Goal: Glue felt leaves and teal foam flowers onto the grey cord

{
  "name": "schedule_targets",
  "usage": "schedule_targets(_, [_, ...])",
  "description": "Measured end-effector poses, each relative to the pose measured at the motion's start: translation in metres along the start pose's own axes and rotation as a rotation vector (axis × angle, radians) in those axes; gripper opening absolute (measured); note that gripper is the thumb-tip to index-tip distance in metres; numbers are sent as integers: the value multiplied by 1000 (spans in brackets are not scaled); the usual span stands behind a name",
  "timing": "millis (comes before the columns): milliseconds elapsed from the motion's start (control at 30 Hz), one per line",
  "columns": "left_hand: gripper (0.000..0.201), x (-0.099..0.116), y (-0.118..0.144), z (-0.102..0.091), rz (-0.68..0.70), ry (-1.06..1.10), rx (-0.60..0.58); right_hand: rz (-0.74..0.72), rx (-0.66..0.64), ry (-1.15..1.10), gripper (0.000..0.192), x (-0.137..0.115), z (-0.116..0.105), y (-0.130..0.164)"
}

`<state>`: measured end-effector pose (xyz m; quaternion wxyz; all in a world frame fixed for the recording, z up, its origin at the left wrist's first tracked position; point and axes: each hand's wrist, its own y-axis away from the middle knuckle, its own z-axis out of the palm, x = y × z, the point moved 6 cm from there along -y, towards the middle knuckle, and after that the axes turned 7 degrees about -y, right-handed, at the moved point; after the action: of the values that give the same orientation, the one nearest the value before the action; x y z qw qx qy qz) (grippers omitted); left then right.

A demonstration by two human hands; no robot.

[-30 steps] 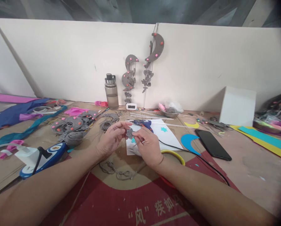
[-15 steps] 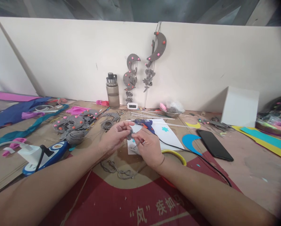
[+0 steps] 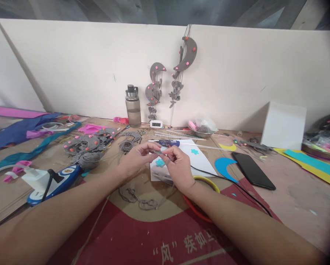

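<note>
Between my fingertips is a small grey felt piece [image 3: 157, 151], seen nearly edge-on and mostly hidden by the fingers. My left hand [image 3: 136, 160] pinches its left side, and my right hand [image 3: 179, 167] pinches its right side. Below them lies a sheet of white paper [image 3: 202, 162] with a teal flower cutout [image 3: 160, 162] and another near its top. Just behind my fingers is a blue glue gun [image 3: 170, 142], partly covered. Scissors [image 3: 209, 181] with yellow and red handles lie under my right wrist. Loose grey cord [image 3: 148, 203] is spread below my hands.
A blue crescent [image 3: 223, 167] and a black phone [image 3: 253, 171] lie to the right. At left are a power strip [image 3: 54, 184] and grey felt pieces with dots [image 3: 84, 145]. A water bottle [image 3: 133, 110] and small clock [image 3: 155, 124] stand behind, under hanging moon ornaments [image 3: 191, 55].
The felt piece has turned from facing me to nearly edge-on. My right hand's fingers have shifted slightly up and right, uncovering the teal flower and more of the scissors' red handle.
</note>
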<state>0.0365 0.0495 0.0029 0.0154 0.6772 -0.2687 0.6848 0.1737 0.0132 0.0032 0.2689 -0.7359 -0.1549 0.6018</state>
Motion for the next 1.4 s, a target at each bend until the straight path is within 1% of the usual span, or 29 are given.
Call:
schedule_targets(100, [17, 0, -1, -2, -22, -49, 15, 48, -10, -5, 10, 5, 1, -2])
schedule_targets(233, [24, -8, -1, -7, -135, 21, 68, 53, 12, 61, 29, 8, 2, -3])
schedule_targets(300, [27, -12, -1, -8, -175, 46, 89, 48, 13, 85, 34, 7, 2, -2])
schedule_targets(400, [28, -16, -2, -7, -197, 48, 88, 22, -22, 119, 31, 1, 3, 1])
schedule_targets(500, [28, -19, -2, -7, -209, 6, 87, -29, -87, 137, 14, -8, 6, 2])
schedule_targets(533, [28, -20, -2, -7, -211, -12, 91, -42, -112, 138, 15, -10, 7, 2])
schedule_targets(567, [29, -20, -2, -8, -209, -28, 94, -48, -131, 138, 19, -12, 8, 2])
schedule_targets(633, [30, -20, -2, -8, -203, -38, 99, -32, -135, 140, 24, -12, 8, 2])
schedule_targets(767, [28, -22, -1, -8, -212, 3, 104, 76, -65, 149, 14, -1, 5, 1])
schedule_targets(800, [27, -22, 0, -8, -213, 16, 109, 94, -47, 160, 16, 1, 4, 1])
schedule_targets(867, [25, -22, 0, -9, -211, 44, 120, 109, -17, 189, 28, 5, 3, 0])
schedule_targets(967, [26, -22, 0, -8, -220, 107, 128, 108, -15, 204, 39, 7, 4, 0])
schedule_targets(1033, [27, -22, 0, -8, -238, 142, 125, 98, -32, 182, 37, 6, 5, 0])
schedule_targets(1133, [30, -23, 0, -7, -253, 143, 125, 58, -65, 136, 18, 1, 6, -1])
schedule_targets(1167, [30, -23, 0, -6, -254, 135, 124, 42, -75, 127, 16, -1, 6, -1])
schedule_targets(1400, [32, -27, -1, -5, -239, 44, 72, -56, -115, 175, 23, -10, 7, -1])
